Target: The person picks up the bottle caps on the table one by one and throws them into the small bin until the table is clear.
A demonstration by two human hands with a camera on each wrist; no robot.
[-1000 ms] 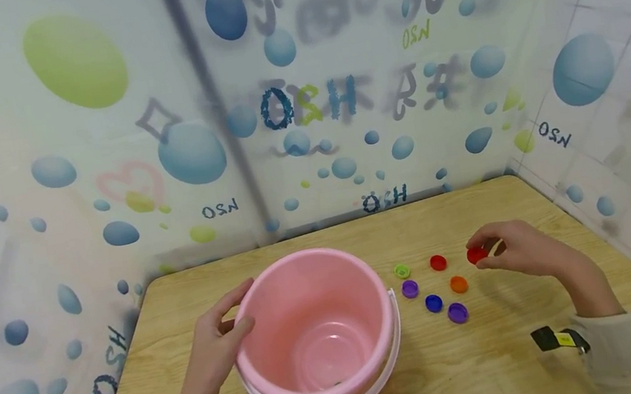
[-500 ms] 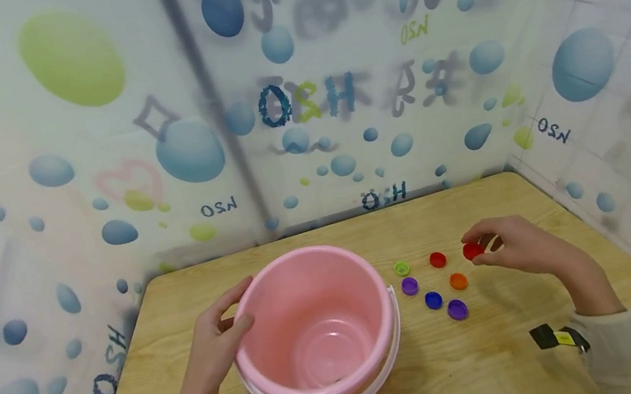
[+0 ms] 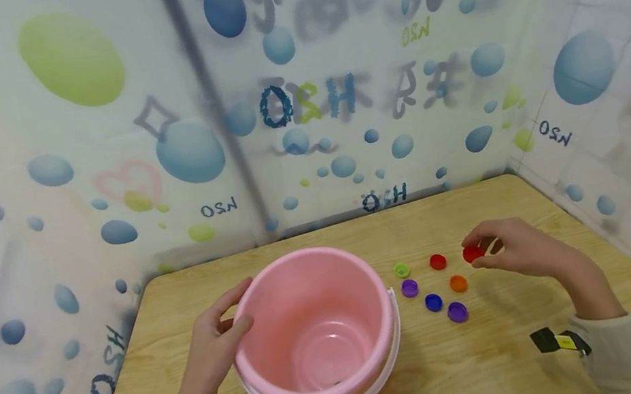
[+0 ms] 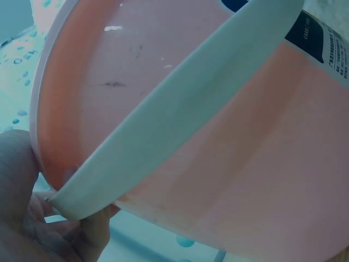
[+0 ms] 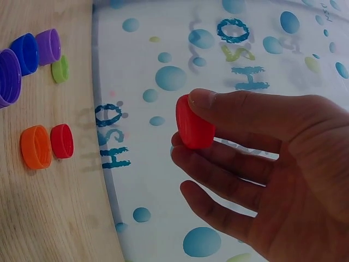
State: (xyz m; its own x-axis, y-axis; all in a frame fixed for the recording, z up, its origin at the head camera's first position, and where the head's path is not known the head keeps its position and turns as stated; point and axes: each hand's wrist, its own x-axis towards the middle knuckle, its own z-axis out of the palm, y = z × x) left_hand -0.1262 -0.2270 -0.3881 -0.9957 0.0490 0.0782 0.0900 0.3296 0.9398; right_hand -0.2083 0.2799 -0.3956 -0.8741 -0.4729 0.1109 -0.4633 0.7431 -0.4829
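In the head view, gripped the left rim of the pink bucket (image 3: 301,302) with the left hand (image 3: 214,340), and pinched a red cap (image 3: 472,253) in the right hand (image 3: 518,249), well to the bucket's right. Had on the wooden table (image 3: 442,370), between both, a green cap (image 3: 401,271), second red cap (image 3: 438,261), orange cap (image 3: 458,283), blue cap (image 3: 433,303) and two purple caps (image 3: 458,312). In the left wrist view, held the rim beside the pale handle (image 4: 169,117). In the right wrist view, clasped the red cap between thumb and fingers. Seemed wise to pinch lightly by the sides, avoid knocking the orange cap, and brace the bucket against tipping.
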